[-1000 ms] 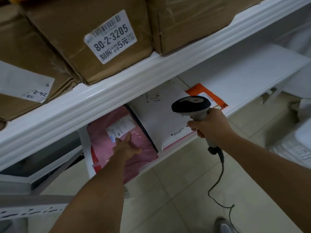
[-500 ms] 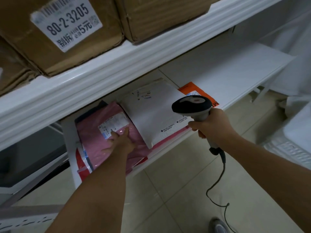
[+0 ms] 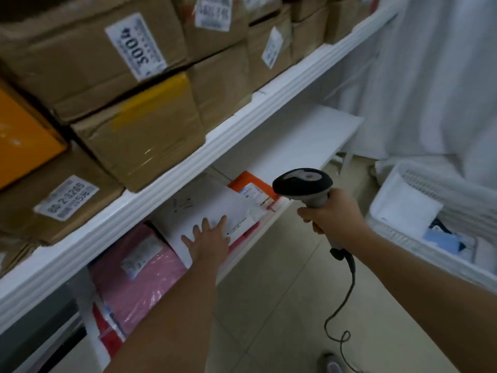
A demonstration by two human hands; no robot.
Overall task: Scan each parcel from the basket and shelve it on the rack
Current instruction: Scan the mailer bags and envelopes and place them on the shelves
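My left hand (image 3: 208, 242) lies flat with straight fingers on a white mailer parcel (image 3: 204, 211) on the lower shelf (image 3: 309, 135) of the white rack. To its left lies a pink parcel (image 3: 145, 281) with a white label; to its right, an orange parcel (image 3: 250, 187) is partly under the white one. My right hand (image 3: 332, 215) grips the handle of a black-headed barcode scanner (image 3: 302, 181), held in front of the shelf edge, its cord (image 3: 341, 305) hanging down. The white basket (image 3: 398, 235) at right holds a white parcel (image 3: 406, 208) and blue items.
The upper shelf (image 3: 188, 162) carries several labelled cardboard boxes (image 3: 145, 135) and an orange box (image 3: 24, 138). A white curtain (image 3: 435, 76) hangs at right. The right part of the lower shelf is bare. Beige tiled floor (image 3: 269, 305) lies below, with a shoe tip (image 3: 329, 363).
My left hand moved right from the pink parcel onto the white mailer. The view swung right and up, bringing the basket and more boxes in. The scanner stayed in my right hand.
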